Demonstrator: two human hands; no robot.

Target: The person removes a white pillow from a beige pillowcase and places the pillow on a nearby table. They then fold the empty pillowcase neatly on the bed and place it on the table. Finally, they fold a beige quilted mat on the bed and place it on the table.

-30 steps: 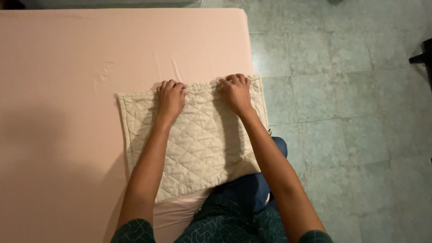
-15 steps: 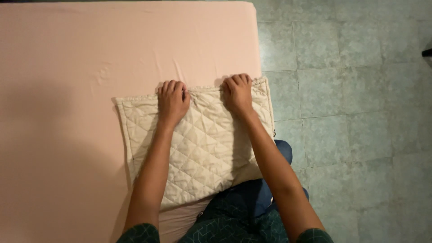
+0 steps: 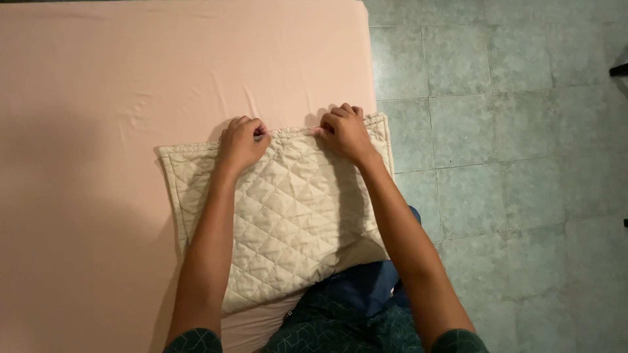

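Both hands, the left hand (image 3: 241,142) and the right hand (image 3: 345,131), sat at the far edge of the quilted cover (image 3: 288,209), a short gap between them. Beyond them the pink sheet (image 3: 163,65) lay flat (only faint wrinkles). Rightward, the bed edge dropped to the tiled floor (image 3: 510,170).

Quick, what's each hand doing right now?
Left hand: closed, pinching the far edge of the quilted cover.
Right hand: closed, pinching the same edge.
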